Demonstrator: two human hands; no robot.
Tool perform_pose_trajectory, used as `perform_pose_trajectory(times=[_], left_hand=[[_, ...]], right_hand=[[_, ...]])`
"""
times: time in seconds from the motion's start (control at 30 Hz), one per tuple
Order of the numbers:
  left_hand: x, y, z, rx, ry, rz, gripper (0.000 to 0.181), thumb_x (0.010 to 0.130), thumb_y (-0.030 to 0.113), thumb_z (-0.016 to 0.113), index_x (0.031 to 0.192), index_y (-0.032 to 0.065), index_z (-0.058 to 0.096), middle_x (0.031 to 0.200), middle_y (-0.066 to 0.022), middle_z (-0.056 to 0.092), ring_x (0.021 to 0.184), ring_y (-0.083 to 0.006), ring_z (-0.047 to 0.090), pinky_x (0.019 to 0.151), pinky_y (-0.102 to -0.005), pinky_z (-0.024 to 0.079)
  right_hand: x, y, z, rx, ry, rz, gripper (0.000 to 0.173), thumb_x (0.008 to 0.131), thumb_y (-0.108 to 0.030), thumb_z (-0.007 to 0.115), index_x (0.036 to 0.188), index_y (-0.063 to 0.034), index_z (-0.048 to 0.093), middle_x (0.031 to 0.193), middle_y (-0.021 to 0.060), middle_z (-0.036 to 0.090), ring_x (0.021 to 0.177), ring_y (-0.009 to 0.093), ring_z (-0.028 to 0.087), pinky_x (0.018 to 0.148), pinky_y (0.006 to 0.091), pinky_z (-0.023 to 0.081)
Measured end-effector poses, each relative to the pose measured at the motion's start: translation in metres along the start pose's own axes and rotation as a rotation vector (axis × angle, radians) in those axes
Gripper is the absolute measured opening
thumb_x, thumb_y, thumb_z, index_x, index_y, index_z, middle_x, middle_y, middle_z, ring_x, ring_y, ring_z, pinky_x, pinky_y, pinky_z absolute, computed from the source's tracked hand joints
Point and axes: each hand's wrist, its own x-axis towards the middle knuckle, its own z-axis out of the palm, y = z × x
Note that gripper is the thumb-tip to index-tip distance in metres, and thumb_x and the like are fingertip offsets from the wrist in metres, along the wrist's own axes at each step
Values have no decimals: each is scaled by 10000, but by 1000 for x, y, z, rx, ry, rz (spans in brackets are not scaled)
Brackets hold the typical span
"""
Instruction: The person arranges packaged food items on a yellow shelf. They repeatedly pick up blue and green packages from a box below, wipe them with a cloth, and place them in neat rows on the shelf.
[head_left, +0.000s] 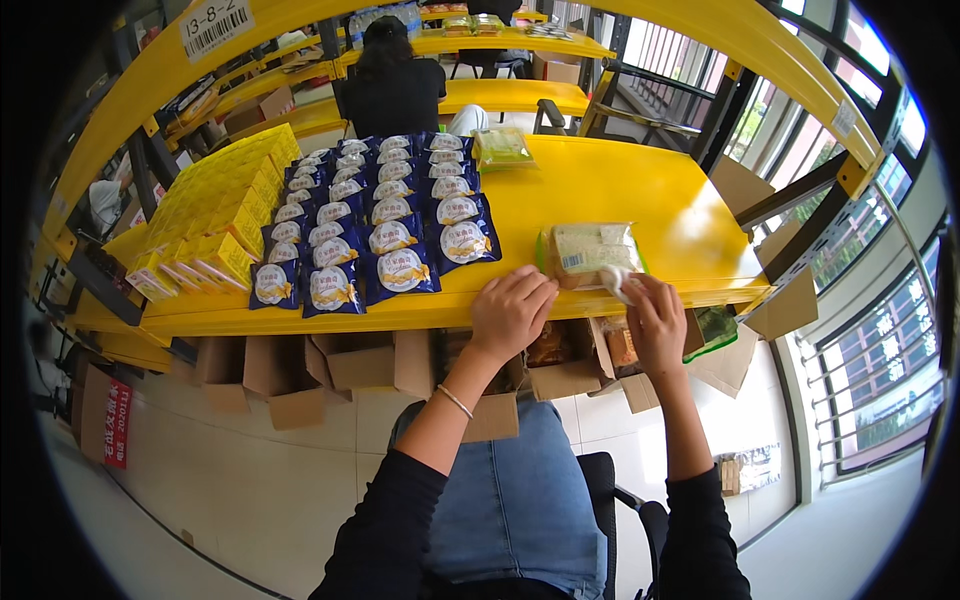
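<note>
A clear plastic packet of sliced bread (594, 251), with green edging and a printed label, lies flat near the front edge of the yellow shelf. In my right hand (657, 322) a crumpled white cloth or tissue (618, 282) is pinched against the packet's front right part. My left hand (513, 311) is at the packet's front left corner, its fingers bent. Whether those fingertips grip the wrapper is hidden. To the left stand rows of blue cookie packets (401, 270) with round white labels.
Stacked yellow boxes (217, 206) fill the shelf's left end. Another green-edged packet (504, 148) lies at the back of the yellow shelf (600, 172). Open cardboard boxes (367, 367) sit below the front edge. A person in black (394, 90) sits beyond; a metal upright (817, 217) borders the right.
</note>
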Motion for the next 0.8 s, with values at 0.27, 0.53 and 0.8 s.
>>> perform_pose_trajectory(times=[0.27,0.53,0.8], left_hand=[[-3,1,-4,-18,-12,-40,45,813,153,623,822,115,647,855,-17,635,858,-200,621,686,-321,483],[0,5,-9,-120,-47,-134,28,811,133,624,812,106,632,832,-31,619,802,-230,610,672,-346,479],[18,15,-38,-310,132,-178,55,864,67,543,829,25,544,765,-115,555,714,-301,559,630,-350,445]], right_hand=[[2,18,-24,-51,-135,647,313,845,-17,516,1104,-161,615,1189,75,529,974,280,575,746,348,507],[2,-8,-4,-35,-67,435,220,882,-234,561,1051,-108,625,1091,86,545,927,288,567,716,368,494],[23,-19,-25,242,150,387,100,831,-115,588,900,-50,619,866,104,575,687,285,599,602,354,472]])
